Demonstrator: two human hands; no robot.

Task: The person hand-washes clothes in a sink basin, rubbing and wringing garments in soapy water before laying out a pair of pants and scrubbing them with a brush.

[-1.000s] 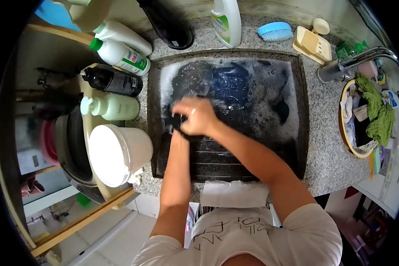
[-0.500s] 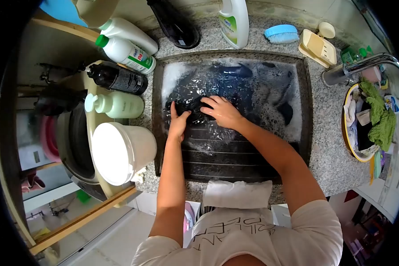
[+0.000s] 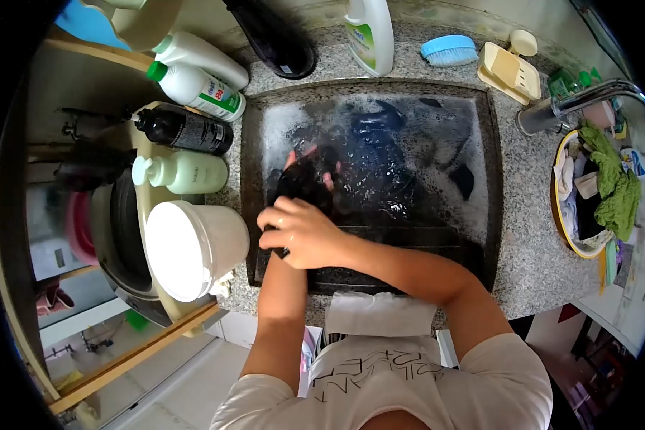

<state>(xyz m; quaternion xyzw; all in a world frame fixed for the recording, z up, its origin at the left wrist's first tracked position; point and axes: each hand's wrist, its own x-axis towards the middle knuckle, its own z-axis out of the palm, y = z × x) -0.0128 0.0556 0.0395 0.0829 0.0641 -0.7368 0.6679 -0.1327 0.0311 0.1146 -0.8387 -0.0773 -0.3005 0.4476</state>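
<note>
A soaked black cloth (image 3: 301, 183) covers most of my left hand (image 3: 329, 179), whose fingertips show around its edges above the water. My right hand (image 3: 301, 233) crosses over the left wrist, fingers curled on the lower end of the same cloth. Which garment it is, I cannot tell. Dark blue cloth (image 3: 380, 132) lies in the soapy water to the right, and more dark fabric (image 3: 463, 180) floats near the right wall of the stone sink (image 3: 493, 236). Foam hides part of what is under the surface.
Left of the sink stand a white bucket (image 3: 193, 247), a green pump bottle (image 3: 190, 172), a black bottle (image 3: 186, 130) and a white bottle (image 3: 201, 92). A blue brush (image 3: 449, 51) and a soap dish (image 3: 509, 72) lie behind. On the right are the tap (image 3: 552, 111) and a clothes-filled basin (image 3: 560, 208).
My right hand has moved left and toward me, onto the cloth at my left wrist. The black cloth now covers my left hand, which has turned and reached a little farther forward.
</note>
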